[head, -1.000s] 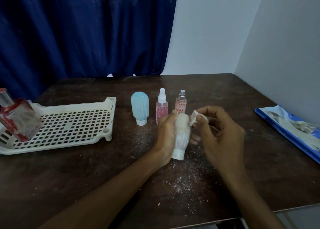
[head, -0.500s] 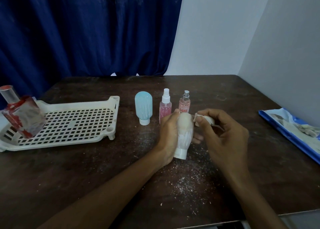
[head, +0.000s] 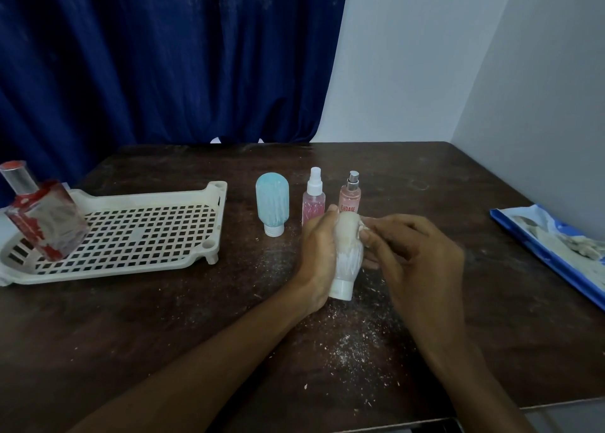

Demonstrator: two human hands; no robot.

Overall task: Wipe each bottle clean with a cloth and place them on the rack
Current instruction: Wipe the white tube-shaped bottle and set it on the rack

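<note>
My left hand point(head: 316, 256) grips a white squeeze bottle point(head: 347, 256), held cap-down just above the table. My right hand point(head: 412, 256) pinches a small white cloth point(head: 362, 228) against the bottle's upper right side. Behind them stand a pale blue squeeze bottle point(head: 272, 203) on its white cap, a pink spray bottle point(head: 314, 197) and a peach spray bottle point(head: 351, 194). A cream slotted rack point(head: 131, 236) lies at the left. On its left end stands a square glass perfume bottle point(head: 42, 216) with red marks.
The dark wooden table point(head: 163, 328) is strewn with white crumbs near its front edge. A blue and white packet point(head: 556, 252) lies at the right edge. A blue curtain point(head: 163, 56) hangs behind, and a grey wall point(head: 540, 89) stands close on the right.
My right hand has moved the cloth leftward, from beside the white bottle's top onto its upper side. The left hand keeps its grip on the bottle.
</note>
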